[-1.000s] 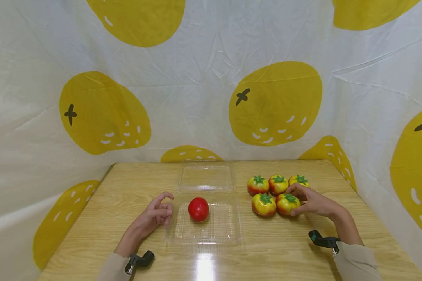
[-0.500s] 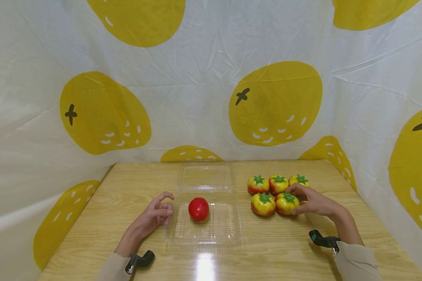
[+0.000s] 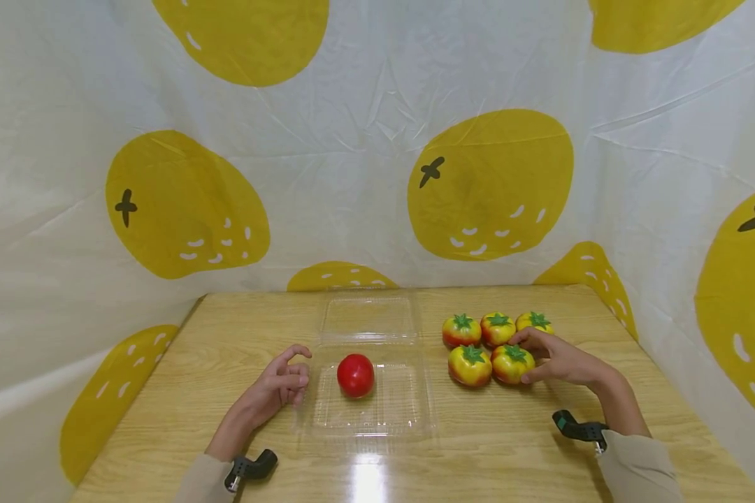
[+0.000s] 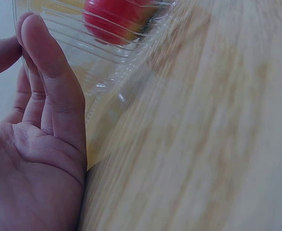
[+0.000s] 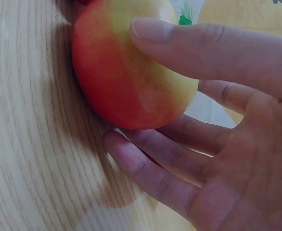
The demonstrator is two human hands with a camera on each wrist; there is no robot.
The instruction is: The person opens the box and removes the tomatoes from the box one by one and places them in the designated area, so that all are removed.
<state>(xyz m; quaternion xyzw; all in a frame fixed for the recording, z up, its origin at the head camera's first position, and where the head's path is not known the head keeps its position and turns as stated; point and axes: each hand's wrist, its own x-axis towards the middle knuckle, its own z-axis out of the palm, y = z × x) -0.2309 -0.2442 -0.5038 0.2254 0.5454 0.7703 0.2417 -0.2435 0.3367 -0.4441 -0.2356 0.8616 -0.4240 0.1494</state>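
My right hand [image 3: 560, 360] has its thumb and fingers around a yellow-and-red tomato [image 3: 512, 365] with a green leafy top. That tomato [image 5: 126, 67] is on the table, the thumb lying on its side in the right wrist view. Several similar tomatoes [image 3: 470, 366] sit right beside it in two rows. At the centre, a clear plastic clamshell box [image 3: 396, 412] lies with its lid folded back. Inside its left part rests a tomato [image 3: 355, 376] with its red underside up. My left hand [image 3: 273, 388] is at the box's left edge, fingers loosely bent, fingertips close to the wall.
A wooden table [image 3: 239, 321] carries everything. White cloth [image 3: 340, 195] printed with large yellow fruit hangs behind and at both sides. The lid [image 3: 370, 316] reaches close to the table's back edge.
The tomato under my right hand and the one to its left have shifted very slightly leftward. My left hand and the box stay where they were.
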